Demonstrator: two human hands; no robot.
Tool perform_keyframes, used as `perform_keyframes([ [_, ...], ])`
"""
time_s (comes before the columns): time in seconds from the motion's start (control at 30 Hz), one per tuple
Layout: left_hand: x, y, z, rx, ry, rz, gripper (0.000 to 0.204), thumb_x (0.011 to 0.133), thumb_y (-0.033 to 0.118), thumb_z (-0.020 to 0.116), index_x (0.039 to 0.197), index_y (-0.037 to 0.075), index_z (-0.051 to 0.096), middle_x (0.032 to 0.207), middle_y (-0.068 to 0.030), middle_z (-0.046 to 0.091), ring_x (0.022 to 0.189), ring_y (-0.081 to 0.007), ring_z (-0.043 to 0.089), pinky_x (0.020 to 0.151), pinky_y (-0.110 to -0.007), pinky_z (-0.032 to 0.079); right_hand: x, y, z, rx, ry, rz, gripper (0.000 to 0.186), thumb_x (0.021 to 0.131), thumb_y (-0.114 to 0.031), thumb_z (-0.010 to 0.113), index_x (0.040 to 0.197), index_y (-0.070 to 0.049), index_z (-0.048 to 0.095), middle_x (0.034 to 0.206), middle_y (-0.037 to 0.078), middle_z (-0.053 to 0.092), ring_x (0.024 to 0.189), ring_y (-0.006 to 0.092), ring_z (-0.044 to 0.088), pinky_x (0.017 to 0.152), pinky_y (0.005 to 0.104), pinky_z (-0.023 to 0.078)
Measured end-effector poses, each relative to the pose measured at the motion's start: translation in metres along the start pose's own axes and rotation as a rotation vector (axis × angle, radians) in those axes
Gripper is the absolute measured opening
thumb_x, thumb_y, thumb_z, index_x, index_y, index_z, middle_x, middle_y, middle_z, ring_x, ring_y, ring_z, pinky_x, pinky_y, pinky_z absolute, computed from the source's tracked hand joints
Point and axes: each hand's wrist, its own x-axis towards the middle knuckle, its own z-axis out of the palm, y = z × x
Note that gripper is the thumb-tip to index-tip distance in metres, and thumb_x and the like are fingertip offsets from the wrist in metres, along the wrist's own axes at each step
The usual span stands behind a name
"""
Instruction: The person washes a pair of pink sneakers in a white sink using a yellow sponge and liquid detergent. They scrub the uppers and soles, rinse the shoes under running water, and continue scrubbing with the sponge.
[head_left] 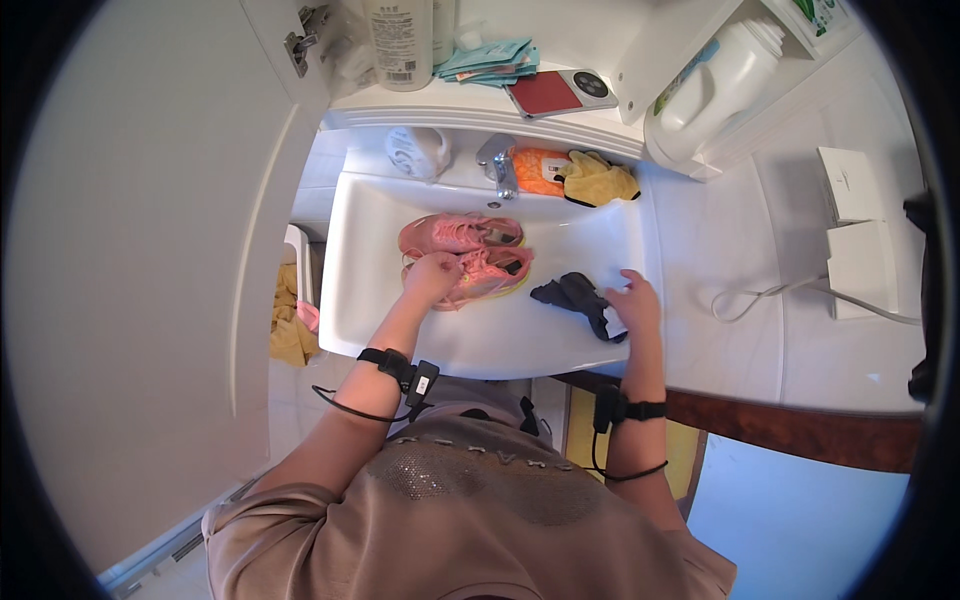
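Two pink shoes with pale yellow edges, one behind the other [460, 228] [488, 278], lie in the white sink [360, 330]. My left hand [432, 275] reaches in from below, fingers closed on the front shoe near its laces; its fingertips are partly hidden. A dark grey cloth [565, 295] with a white patch lies crumpled at the sink's right side. My right hand [632, 300] is beside it, near the right rim, fingers apart and bent. Black bands with small devices and cables circle both my forearms.
Behind the sink are a tap [500, 160], white jug [415, 152], orange and yellow cloths [600, 180]. A shelf above holds bottles, packets and a red phone [550, 92]. An open cabinet door [150, 260] stands left. A counter [740, 360] with white boxes and cable extends right.
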Motion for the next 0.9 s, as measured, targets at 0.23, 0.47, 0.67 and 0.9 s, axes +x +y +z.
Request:
perform_keyframes([
  [0.23,0.010,0.000,0.008,0.041,-0.067,0.082,0.037,0.083,0.031,0.071,0.110,0.006,0.072,0.095,-0.0140,0.073,0.091,-0.0270,0.071,0.082,-0.037,0.054,-0.006,0.031,0.106,-0.492,-0.153,-0.005,0.060,0.075,-0.033,0.078,0.130,-0.016,0.060,0.105,0.017,0.070,0.101,0.0332,0.068,0.088,0.0469,0.054],
  [0.47,0.004,-0.023,0.002,-0.170,-0.058,-0.027,0.031,0.089,0.022,0.068,0.114,0.005,0.070,0.096,-0.0089,0.073,0.088,-0.0205,0.070,0.077,-0.033,0.055,0.038,0.020,0.065,-0.064,-0.381,-0.015,0.034,0.078,-0.025,0.068,0.108,-0.008,0.070,0.097,0.019,0.071,0.093,0.0357,0.069,0.079,0.0451,0.054],
  [0.67,-0.030,0.049,-0.001,-0.998,-0.290,-0.350,0.047,0.097,0.021,0.062,0.142,0.010,0.050,0.111,-0.0065,0.068,0.088,-0.0207,0.068,0.075,-0.032,0.056,0.042,-0.114,0.045,0.366,-0.593,-0.457,0.039,0.076,-0.024,0.071,0.110,-0.004,0.069,0.092,0.019,0.071,0.083,0.0359,0.069,0.073,0.0416,0.053],
  [0.9,0.010,0.039,-0.055,-1.191,0.197,-0.240,0.034,0.098,0.015,0.059,0.131,0.011,0.052,0.118,-0.0037,0.062,0.103,-0.0180,0.063,0.074,-0.034,0.056,0.006,-0.213,0.090,0.632,-0.486,-0.820,0.051,0.080,-0.024,0.074,0.126,-0.006,0.064,0.118,0.020,0.067,0.109,0.0330,0.065,0.092,0.0379,0.050],
])
